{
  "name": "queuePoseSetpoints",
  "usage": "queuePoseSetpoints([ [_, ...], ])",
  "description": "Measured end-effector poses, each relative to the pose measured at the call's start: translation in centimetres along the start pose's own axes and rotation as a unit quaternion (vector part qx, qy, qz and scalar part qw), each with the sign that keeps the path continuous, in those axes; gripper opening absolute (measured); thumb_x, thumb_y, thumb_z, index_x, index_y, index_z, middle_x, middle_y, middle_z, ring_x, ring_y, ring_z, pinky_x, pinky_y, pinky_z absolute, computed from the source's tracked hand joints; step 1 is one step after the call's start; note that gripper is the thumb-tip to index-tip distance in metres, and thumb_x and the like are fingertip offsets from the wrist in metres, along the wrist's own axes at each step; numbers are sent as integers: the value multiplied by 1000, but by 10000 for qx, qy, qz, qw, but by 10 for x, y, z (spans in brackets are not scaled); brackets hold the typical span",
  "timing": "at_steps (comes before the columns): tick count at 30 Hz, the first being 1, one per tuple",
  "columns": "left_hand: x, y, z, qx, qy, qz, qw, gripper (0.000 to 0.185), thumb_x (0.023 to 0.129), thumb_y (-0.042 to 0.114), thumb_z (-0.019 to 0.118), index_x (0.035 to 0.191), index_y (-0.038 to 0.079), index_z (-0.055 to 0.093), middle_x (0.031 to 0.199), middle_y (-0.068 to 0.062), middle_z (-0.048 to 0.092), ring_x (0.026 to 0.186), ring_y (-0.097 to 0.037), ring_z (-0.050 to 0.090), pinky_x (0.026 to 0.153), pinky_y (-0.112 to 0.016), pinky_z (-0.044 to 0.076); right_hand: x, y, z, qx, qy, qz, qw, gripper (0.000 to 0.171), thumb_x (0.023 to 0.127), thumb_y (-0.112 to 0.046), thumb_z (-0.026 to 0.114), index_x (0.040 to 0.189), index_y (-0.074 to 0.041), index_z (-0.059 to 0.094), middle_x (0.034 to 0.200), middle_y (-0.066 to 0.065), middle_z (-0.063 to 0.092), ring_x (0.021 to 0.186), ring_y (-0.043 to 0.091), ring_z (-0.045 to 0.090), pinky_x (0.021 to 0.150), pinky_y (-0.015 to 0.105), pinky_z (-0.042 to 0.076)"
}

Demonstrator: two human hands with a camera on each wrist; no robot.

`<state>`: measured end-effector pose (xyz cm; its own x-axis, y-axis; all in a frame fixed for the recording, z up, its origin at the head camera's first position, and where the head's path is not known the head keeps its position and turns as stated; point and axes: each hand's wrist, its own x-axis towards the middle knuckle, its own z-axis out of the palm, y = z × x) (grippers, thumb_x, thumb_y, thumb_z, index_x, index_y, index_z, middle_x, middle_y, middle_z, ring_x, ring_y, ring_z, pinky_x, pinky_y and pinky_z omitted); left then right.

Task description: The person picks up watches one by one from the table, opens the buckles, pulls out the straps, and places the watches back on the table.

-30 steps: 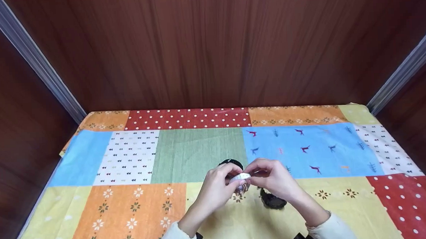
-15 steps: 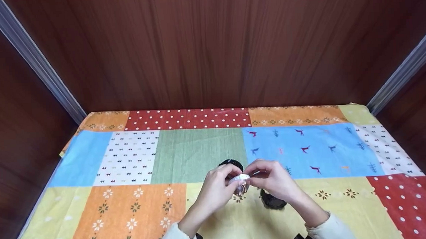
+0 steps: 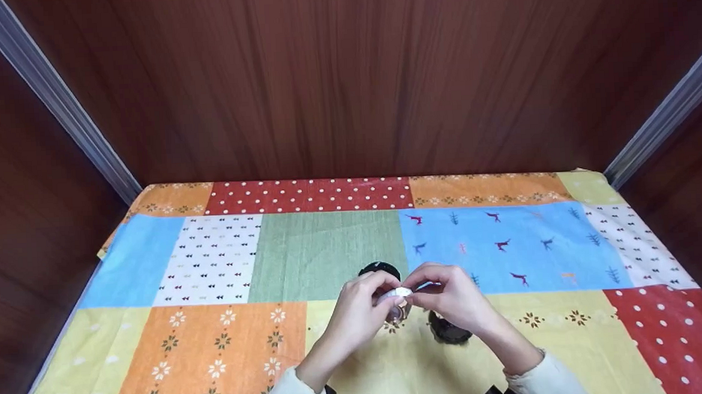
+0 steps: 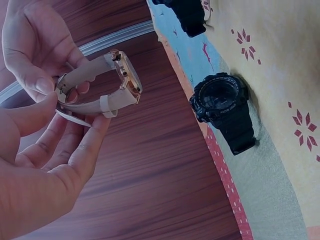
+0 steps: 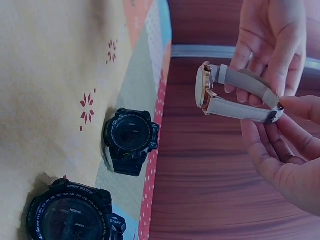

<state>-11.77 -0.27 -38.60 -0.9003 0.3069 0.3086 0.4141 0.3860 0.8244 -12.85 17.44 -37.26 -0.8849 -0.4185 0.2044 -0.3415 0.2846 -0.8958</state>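
Note:
A wristwatch (image 4: 127,75) with a rose-gold case and a pale strap is held up over the cloth, its strap bent into a loop. My left hand (image 3: 356,305) pinches the strap (image 5: 245,82) between thumb and fingers. From the other side, my right hand (image 3: 449,297) pinches the strap near the buckle (image 5: 274,115). The case hangs away from both hands at the loop's far end. Beyond my left fingers lies a black sport watch (image 3: 380,268), and a second black sport watch (image 3: 448,329) sits under my right wrist.
A patchwork tablecloth (image 3: 215,348) covers the table. Dark wooden panels (image 3: 333,84) stand behind it and at both sides, with metal strips (image 3: 64,110) at the corners. Both black watches (image 5: 131,132) rest on the cloth close to my hands.
My hands stay nearly in place. Between my fingertips, the pale strap has shifted and turned slightly. The two black watches have not moved.

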Motion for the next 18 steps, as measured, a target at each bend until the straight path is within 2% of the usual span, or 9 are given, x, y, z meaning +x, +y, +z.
queuePoseSetpoints([
  [6,0,-1,1,-198,-30,-53,9998,5,81,4,67,85,6,64,82,0,62,75,-12,60,65,-20,49,-1,1,-1,45,18,6,10000,13,76,6,65,87,1,69,86,10,64,80,18,60,69,26,52],
  [12,-1,-1,1,-650,-136,-293,9974,4,82,2,65,85,3,63,84,-4,60,68,-17,64,57,-18,50,-2,2,-3,145,30,188,9997,12,76,4,67,87,0,70,85,10,64,77,14,58,65,23,50],
  [18,-1,1,0,-177,-31,-137,9997,4,81,3,66,83,6,64,82,0,61,75,-10,60,64,-18,49,-2,1,-3,166,-45,179,9997,13,77,6,65,88,2,68,87,13,63,79,13,60,67,25,52],
])
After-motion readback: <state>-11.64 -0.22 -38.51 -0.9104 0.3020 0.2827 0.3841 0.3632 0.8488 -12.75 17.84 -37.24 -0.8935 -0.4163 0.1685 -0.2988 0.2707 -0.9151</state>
